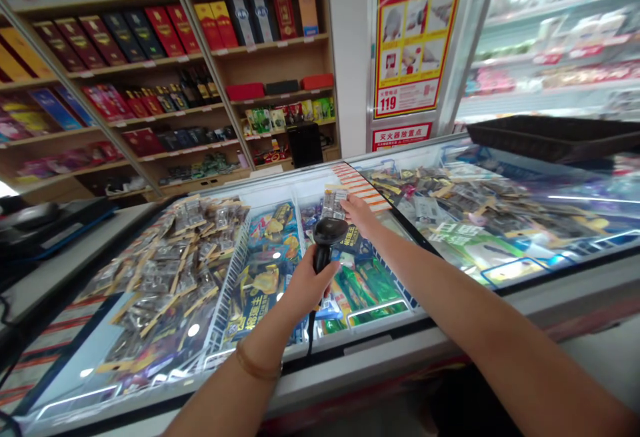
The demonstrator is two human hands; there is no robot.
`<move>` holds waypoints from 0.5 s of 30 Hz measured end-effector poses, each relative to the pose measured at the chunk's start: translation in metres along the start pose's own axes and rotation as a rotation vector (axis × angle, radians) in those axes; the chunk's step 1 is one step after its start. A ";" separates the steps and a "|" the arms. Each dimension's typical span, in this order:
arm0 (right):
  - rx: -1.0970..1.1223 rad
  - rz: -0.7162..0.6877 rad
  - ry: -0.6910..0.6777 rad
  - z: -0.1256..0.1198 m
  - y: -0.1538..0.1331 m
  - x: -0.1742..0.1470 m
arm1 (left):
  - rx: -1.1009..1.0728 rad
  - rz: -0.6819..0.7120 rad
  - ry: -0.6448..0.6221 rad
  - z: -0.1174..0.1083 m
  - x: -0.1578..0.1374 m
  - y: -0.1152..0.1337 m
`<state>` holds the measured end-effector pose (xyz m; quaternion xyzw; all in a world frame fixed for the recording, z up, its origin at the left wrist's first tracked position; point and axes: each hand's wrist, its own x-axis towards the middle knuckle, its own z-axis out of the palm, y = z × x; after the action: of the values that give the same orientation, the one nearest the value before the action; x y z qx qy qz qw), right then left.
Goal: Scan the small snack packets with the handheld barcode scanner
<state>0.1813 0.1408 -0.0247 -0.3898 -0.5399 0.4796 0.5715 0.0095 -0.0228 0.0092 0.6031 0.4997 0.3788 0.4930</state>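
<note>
My left hand (311, 275) is wrapped round the handle of a black barcode scanner (331, 229), its cable hanging down over the freezer's front edge. Just beyond the scanner head, my right hand (359, 213) pinches a small clear packet (334, 201) with dark contents and a pale yellowish edge. Both hands are above the glass-topped chest freezer (365, 351). To the left, a heap of similar packets (175, 257) lies on the glass. Blue and green snack bags (367, 287) show in the wire-divided sections under my hands.
A black tray (555, 138) rests on the freezer's right side. Orange-striped strips (357, 182) lie near the back edge. Shelves of boxed goods (155, 30) stand behind, beside a red and yellow poster (417, 37). Dark counter equipment (55, 223) is at left.
</note>
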 end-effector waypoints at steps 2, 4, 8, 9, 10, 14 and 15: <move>0.028 0.043 0.005 0.000 -0.001 -0.001 | -0.016 0.005 -0.008 -0.001 0.001 -0.002; 0.041 0.069 0.010 0.000 -0.001 -0.001 | -0.032 0.010 -0.020 -0.002 0.003 -0.005; 0.024 0.057 0.005 0.001 -0.001 -0.001 | -0.034 0.025 -0.031 -0.002 0.004 -0.008; 0.022 0.057 0.009 0.001 -0.001 -0.001 | -0.031 0.027 -0.032 -0.002 0.003 -0.008; 0.021 0.062 0.015 0.001 -0.002 -0.001 | -0.030 0.028 -0.032 -0.002 0.003 -0.008; -0.021 0.073 0.042 0.002 -0.003 -0.003 | -0.037 0.022 -0.023 -0.001 0.002 -0.006; -0.044 0.057 0.048 0.003 -0.004 -0.003 | -0.039 0.024 -0.022 -0.001 0.002 -0.005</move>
<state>0.1793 0.1363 -0.0214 -0.4287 -0.5252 0.4742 0.5617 0.0072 -0.0209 0.0043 0.6036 0.4795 0.3875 0.5055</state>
